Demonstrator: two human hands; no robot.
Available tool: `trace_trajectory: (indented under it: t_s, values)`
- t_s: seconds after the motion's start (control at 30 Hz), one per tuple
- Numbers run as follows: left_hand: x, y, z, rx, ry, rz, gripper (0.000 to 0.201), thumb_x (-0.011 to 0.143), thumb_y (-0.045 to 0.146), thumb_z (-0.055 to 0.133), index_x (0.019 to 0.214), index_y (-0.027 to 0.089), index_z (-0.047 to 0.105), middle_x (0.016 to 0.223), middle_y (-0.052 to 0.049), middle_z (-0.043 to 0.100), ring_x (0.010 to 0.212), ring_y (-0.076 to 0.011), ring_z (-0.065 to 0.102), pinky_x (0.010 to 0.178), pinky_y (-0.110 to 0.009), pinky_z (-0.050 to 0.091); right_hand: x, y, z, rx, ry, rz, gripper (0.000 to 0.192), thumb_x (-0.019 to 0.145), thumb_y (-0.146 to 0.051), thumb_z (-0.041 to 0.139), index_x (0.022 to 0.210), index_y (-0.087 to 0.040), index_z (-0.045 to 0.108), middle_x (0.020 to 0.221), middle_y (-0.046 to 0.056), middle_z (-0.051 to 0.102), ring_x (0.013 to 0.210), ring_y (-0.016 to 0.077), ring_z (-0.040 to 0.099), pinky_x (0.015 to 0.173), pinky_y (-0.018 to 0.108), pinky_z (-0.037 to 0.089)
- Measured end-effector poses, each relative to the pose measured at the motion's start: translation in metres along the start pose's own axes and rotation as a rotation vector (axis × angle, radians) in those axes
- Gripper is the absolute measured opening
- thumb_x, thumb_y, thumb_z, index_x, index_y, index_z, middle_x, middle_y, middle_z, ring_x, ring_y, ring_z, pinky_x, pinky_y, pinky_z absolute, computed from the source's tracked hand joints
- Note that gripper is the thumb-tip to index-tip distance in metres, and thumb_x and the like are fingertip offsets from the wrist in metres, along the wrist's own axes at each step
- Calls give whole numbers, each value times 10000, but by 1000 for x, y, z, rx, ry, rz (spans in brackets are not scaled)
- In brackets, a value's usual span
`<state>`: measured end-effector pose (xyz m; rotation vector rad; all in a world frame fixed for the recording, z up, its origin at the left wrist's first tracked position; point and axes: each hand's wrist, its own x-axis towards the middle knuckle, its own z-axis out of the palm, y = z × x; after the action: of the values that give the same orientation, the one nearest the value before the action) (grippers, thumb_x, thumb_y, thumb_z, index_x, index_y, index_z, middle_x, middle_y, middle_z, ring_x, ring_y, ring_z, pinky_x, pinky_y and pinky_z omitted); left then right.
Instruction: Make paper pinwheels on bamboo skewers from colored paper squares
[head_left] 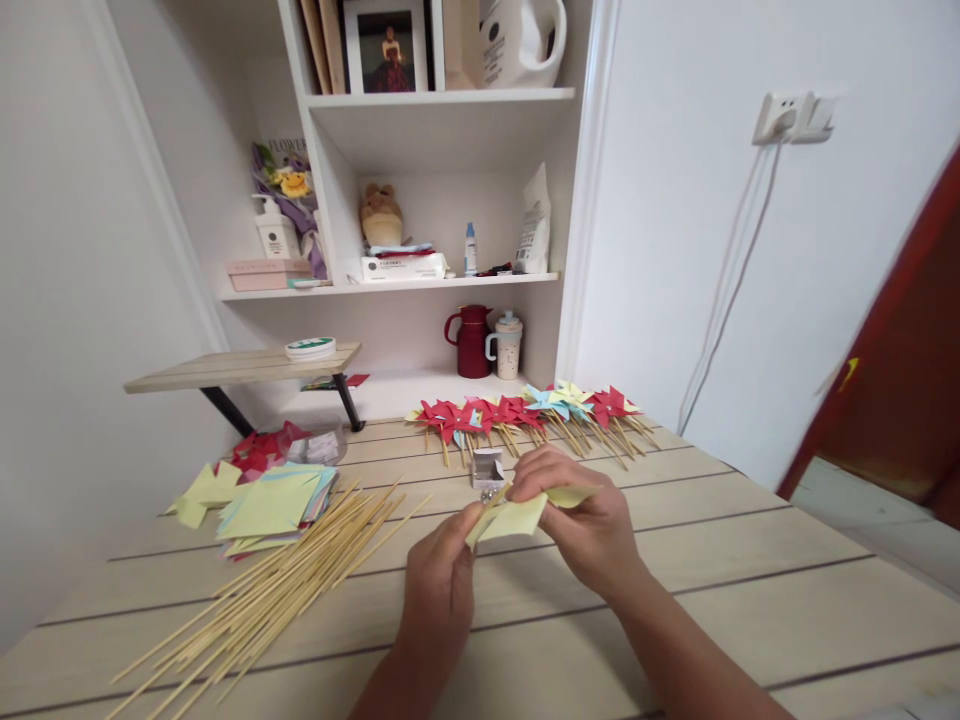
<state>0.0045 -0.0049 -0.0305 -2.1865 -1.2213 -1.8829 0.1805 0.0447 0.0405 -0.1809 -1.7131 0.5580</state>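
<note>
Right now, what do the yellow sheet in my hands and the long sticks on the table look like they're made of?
The yellow sheet, pinched by the left hand and right hand, looks like thin matte paper: it folds sharply. The sticks look like bare bamboo or wood skewers: pale, thin, straight, unpainted. The table seems wood-grain laminate.

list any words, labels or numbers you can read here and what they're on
"FLOWER" stands on the wrapping of the flower bouquet on the shelf.
Print on the white jug, pump bottle, tissue pack and white pouch: too small and blurred to read.
The yellow paper held by the left hand and right hand shows no text.
</note>
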Motion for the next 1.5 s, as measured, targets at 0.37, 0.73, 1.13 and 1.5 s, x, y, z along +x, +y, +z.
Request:
trace_trajectory:
  t_s: [0.37, 0.73, 1.13, 1.5]
  values:
    - [-2, -3, 1, -6, 9, -10, 326, 949, 205, 489, 1223, 198, 665, 1105, -78, 756, 966, -202, 723, 834, -286, 570, 0, -1, 0, 7, 23, 9, 186, 868, -80, 640, 899, -246, 717, 808, 33, 687, 808, 201, 629, 757, 394, 507]
    - [3, 4, 1, -102, -31, -116, 345, 974, 314, 451, 1208, 205, 679, 1075, -93, 758, 947, -212, 707, 810, -290, 548, -18, -10, 7, 75, 81, 45, 189, 843, -74, 665, 877, -253, 716, 774, 12, 690, 769, 186, 612, 800, 400, 487]
    - [73, -4, -18, -467, -247, -738, 639, 893, 464, 510, 1438, 131, 468, 540, 98, 382, 433, -81, 299, 463, -208, 360, 59, 9, -19, 370, 0, 482, 182, 676, -239, 810, 779, -193, 668, 735, -1, 678, 639, 147, 611, 570, 277, 494]
    - [40, -20, -18, -455, -111, -803, 678, 833, 657, 541, 1239, 119, 611, 565, 104, 238, 489, -84, 176, 445, -206, 148, 17, 57, 16, 422, -44, 665, 247, 648, -272, 821, 778, -166, 639, 692, -23, 629, 611, 121, 563, 562, 250, 453]
